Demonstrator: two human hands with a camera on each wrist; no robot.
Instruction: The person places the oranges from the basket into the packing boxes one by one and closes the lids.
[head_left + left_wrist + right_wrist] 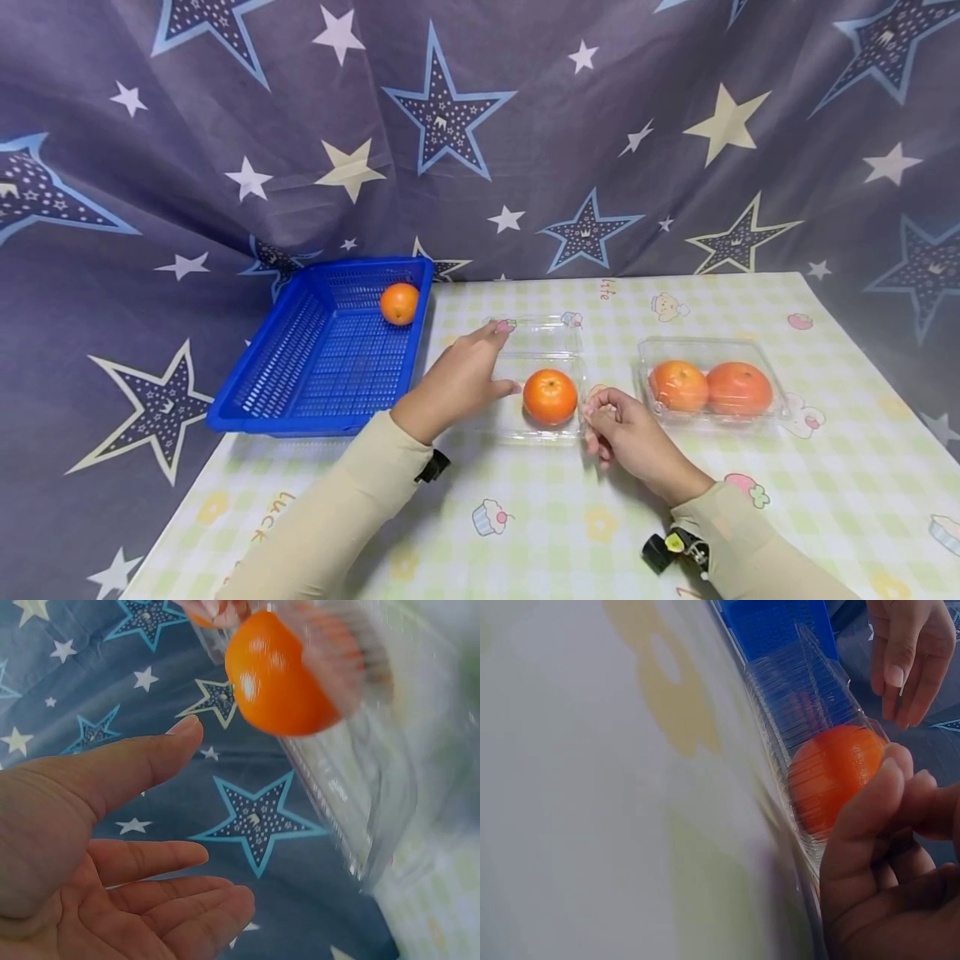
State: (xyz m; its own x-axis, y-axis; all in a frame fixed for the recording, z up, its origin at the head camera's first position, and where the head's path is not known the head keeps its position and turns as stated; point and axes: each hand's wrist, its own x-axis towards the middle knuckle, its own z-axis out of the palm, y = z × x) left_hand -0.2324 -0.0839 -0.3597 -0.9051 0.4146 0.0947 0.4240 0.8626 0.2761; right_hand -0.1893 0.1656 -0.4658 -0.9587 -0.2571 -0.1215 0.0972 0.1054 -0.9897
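One orange [551, 397] sits in the right part of a clear plastic clamshell box [504, 432], whose lid [542, 335] is folded back toward the curtain. My right hand [632, 440] pinches the box's right rim between thumb and forefinger; in the right wrist view the curled fingers [862, 825] are close beside the orange. Over the left side of the box is my left hand [467, 375], fingers extended and thumb apart, holding nothing. The left wrist view shows that palm [45, 847] facing the box, with a gap between hand and orange.
To the left stands a blue basket [315, 431] with one orange [399, 304] in its far right corner. A second clear box [701, 346], apparently closed, holds two oranges [738, 389] at the right. Behind the checked tablecloth [570, 517] hangs a star-patterned curtain [525, 83].
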